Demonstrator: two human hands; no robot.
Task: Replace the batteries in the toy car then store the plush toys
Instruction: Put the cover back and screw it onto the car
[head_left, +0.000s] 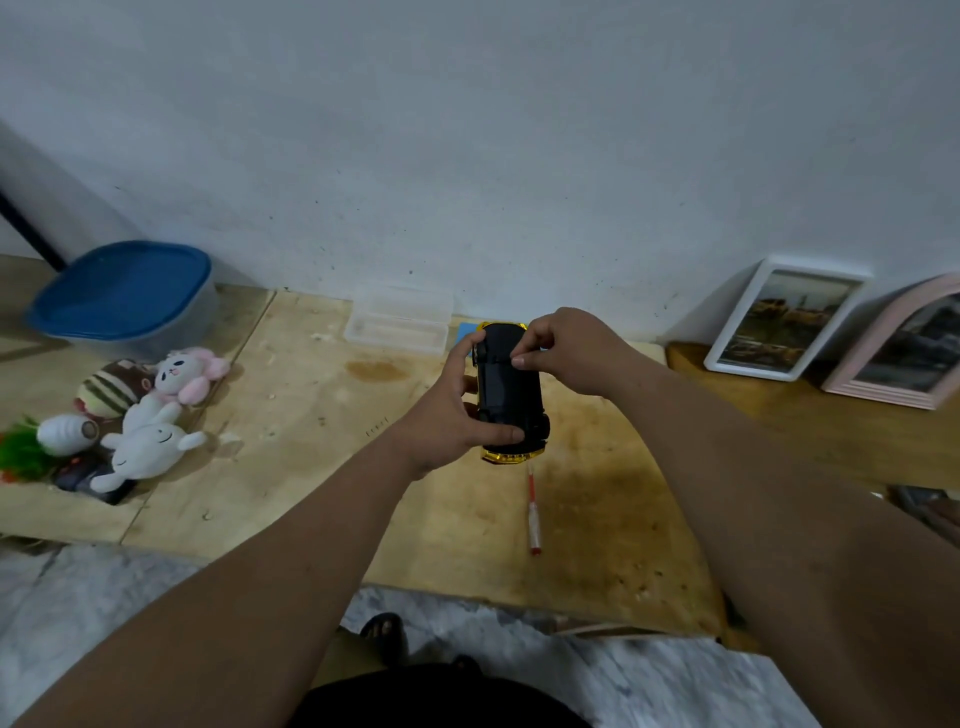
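Two bare forearms reach up from the bottom corners and meet over a worn plywood tabletop (311, 467), with dark clothing and a sandalled foot on grey marbled floor below at 6 o'clock. At the centre of view both hands close on a toy car (511, 395) turned upside down, so its matte black underside faces up and only a rim of shiny gold body shows at each end. Left hand (452, 415) wraps the car from the 9 o'clock side, thumb laid across the near end of the chassis and fingers curled over the far edge. Right hand (569, 353) comes in from 3 o'clock with fingers bent, thumb and fingertips pinching at the far part of the underside; what exactly they nip is too small to tell. The car is held just above the board, between the two hands.

Just below the car, toward 6 o'clock, lies a slim screwdriver (533, 514) with a red translucent handle. At 12 o'clock from the car sits a clear, ribbed plastic case (397, 325), and a scrap of blue shows beside it. Out at 9 o'clock a heap of plush toys (150, 415) lies on the board: soft white rabbits, one with pink ears, and a brown striped one. Beyond them at 10 o'clock stands a rounded tub with a blue lid (124, 299). At 2 o'clock two framed pictures lean on the pale wall, one white frame (784, 317) and one pink frame (904, 353)
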